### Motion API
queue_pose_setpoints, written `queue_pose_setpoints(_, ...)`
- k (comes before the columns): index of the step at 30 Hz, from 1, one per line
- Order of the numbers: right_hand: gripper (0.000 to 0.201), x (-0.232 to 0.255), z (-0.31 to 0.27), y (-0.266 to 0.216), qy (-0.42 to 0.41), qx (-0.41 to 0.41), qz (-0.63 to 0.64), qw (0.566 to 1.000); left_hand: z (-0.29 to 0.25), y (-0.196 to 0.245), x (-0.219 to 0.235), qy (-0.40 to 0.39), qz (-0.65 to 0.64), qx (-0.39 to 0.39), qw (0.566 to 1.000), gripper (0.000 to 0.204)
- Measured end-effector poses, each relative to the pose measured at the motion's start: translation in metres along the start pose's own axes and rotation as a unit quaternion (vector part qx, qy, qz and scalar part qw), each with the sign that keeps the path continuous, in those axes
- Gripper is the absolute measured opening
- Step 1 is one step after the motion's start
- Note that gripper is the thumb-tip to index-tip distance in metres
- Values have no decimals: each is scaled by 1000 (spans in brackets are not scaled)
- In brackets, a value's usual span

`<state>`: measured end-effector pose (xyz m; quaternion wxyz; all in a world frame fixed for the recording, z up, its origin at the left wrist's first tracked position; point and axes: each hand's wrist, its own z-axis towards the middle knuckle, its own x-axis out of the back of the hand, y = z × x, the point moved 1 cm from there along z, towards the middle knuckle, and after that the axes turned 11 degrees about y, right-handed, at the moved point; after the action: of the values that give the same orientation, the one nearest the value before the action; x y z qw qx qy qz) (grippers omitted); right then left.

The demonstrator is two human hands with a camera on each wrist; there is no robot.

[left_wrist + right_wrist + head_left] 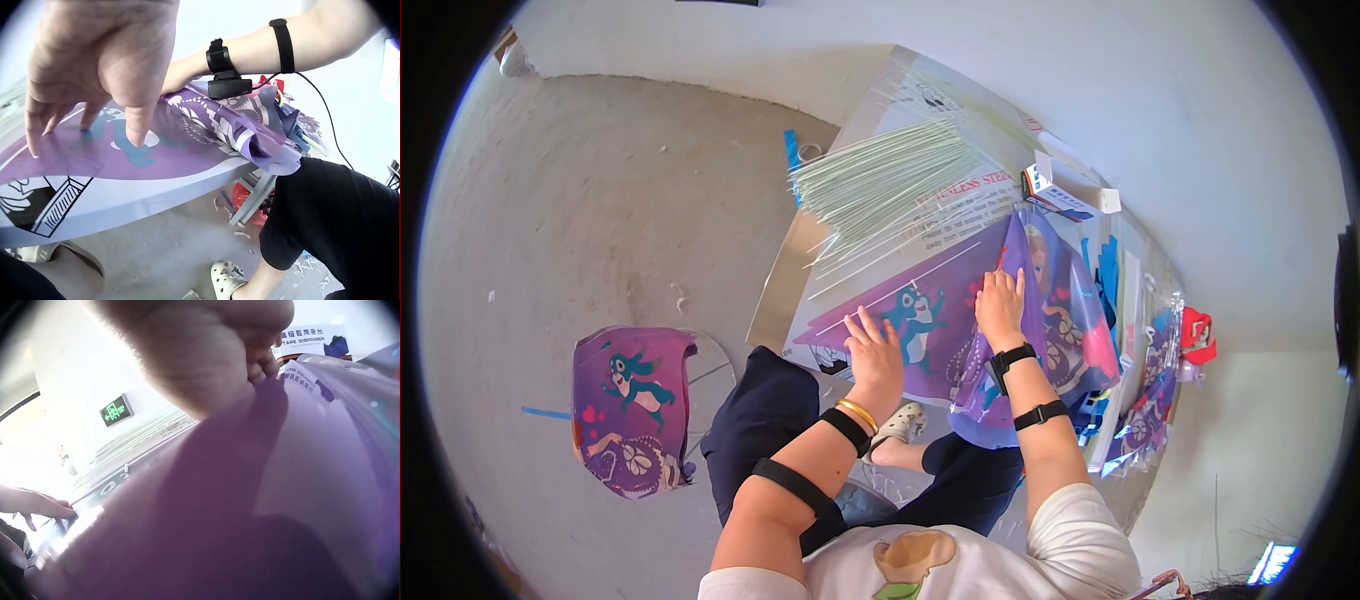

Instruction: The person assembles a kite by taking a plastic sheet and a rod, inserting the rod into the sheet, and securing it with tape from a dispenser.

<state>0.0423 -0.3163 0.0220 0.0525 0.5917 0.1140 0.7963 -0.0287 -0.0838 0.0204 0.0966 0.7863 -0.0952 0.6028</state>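
A purple printed sheet (935, 330) with a blue-green cartoon figure lies on the cardboard-covered table. A thin white rod (940, 262) runs slantwise along its upper edge. The left hand (874, 358) rests its spread fingertips on the sheet near the rod's lower end; in the left wrist view the fingers of the left hand (100, 69) point down onto the film. The right hand (1001, 308) is at the folded part of the sheet, beside a raised fold. In the right wrist view, film hides much of the right hand (206, 356), whose fingers are partly curled at the fold.
Many pale thin rods (890, 175) lie in a pile at the table's far side, with a tape dispenser box (1065, 190) to their right. Blue strips (1108, 275) and plastic-wrapped sheets lie at the right edge. A finished-looking purple printed piece (630, 410) stands on the floor at left.
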Motion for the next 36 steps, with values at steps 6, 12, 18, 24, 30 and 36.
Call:
queue_pose_setpoints(6, 34, -2, 7, 5, -13, -30, 61, 998, -1, 0, 0, 5, 2, -4, 1000, 57)
queue_pose_setpoints(12, 38, 0, 14, -4, 9, 34, 162, 986, -2, 0, 4, 2, 5, -8, 1000, 57)
queue_pose_setpoints(18, 41, 4, 15, -22, -8, 64, 193, 979, -2, 0, 4, 3, 3, -3, 1000, 57)
queue_pose_setpoints(24, 44, 4, 16, -30, -2, 69, 208, 976, -2, 0, 4, 7, 7, -2, 1000, 56)
queue_pose_setpoints(30, 44, 6, 17, -35, -2, 70, 207, 976, -2, 0, 5, 8, 3, 4, 1000, 56)
queue_pose_setpoints(36, 44, 9, 18, -37, 7, 67, 214, 974, -2, -1, 6, 6, 4, 6, 1000, 55)
